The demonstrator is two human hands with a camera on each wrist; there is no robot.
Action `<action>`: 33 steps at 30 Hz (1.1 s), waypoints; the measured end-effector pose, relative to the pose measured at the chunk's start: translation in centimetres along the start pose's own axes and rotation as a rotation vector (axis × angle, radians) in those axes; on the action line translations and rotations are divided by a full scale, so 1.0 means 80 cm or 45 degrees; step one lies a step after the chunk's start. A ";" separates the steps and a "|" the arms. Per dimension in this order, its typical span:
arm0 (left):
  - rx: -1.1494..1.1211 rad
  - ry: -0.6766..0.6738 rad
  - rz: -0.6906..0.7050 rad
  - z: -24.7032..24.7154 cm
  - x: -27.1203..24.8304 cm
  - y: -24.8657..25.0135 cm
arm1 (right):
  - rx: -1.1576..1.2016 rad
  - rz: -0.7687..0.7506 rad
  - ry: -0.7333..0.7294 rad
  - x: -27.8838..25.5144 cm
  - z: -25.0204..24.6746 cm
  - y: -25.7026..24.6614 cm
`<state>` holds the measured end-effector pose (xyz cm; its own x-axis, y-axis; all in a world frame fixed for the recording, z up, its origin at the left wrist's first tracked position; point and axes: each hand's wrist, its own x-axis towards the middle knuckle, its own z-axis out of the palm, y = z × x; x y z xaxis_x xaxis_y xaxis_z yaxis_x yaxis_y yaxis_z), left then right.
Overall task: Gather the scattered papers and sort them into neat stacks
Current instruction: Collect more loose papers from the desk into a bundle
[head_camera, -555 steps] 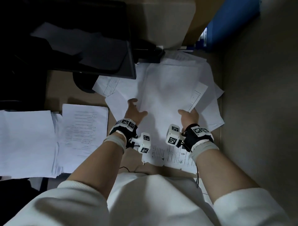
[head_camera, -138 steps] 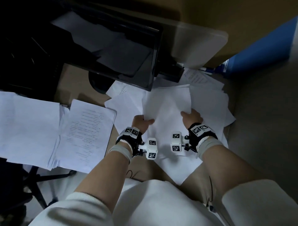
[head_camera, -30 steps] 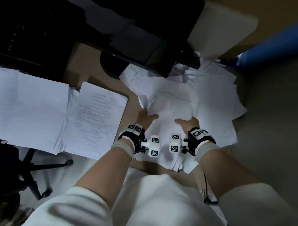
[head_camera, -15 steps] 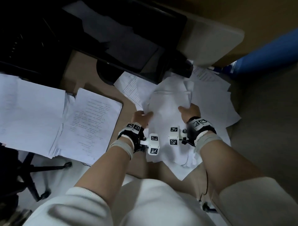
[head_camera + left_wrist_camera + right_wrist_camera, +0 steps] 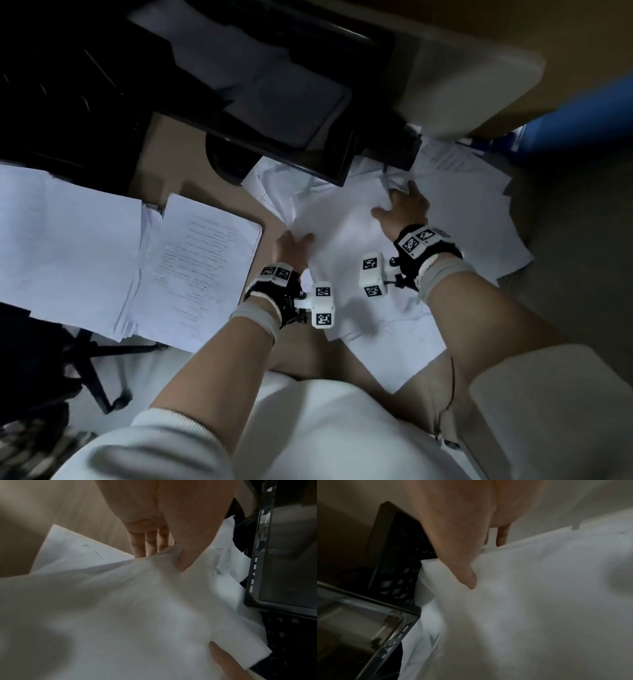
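Two hands, left hand (image 5: 291, 247) and right hand (image 5: 404, 209), each pinching loose papers (image 5: 342, 233); two stacks (image 5: 191, 267) leftward.

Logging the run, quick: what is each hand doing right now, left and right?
Left hand: pinching the edge of the loose papers, thumb on top, fingers under.
Right hand: gripping the far edge of those papers, thumb on top.

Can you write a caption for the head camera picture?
Both hands gather loose papers beside a dark monitor.
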<state>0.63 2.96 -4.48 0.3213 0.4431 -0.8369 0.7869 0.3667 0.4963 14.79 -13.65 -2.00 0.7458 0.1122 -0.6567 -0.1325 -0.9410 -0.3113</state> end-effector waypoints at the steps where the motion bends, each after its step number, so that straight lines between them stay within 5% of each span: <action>1: 0.007 0.015 0.025 -0.001 0.002 0.000 | -0.008 0.021 -0.047 0.003 0.001 0.001; 11: -0.157 -0.046 0.132 -0.001 -0.008 -0.002 | 0.038 0.159 -0.109 -0.001 0.020 0.017; 15: -0.075 -0.028 0.137 0.001 -0.010 -0.008 | 0.364 0.137 0.089 -0.012 0.022 0.020; 21: 0.164 -0.129 0.080 0.015 -0.033 -0.012 | 0.541 0.506 0.058 -0.056 0.024 0.065; 28: 0.593 -0.283 0.112 0.043 -0.063 -0.059 | 0.367 0.693 -0.207 -0.104 0.083 0.173; 33: 0.600 -0.252 0.222 0.053 -0.087 -0.067 | 0.203 0.830 -0.049 -0.139 0.065 0.170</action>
<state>-3.58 -5.59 -2.27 0.5259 0.2852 -0.8013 0.8493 -0.1254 0.5128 1.30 -26.05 -2.52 0.4572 -0.4486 -0.7680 -0.6449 -0.7618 0.0611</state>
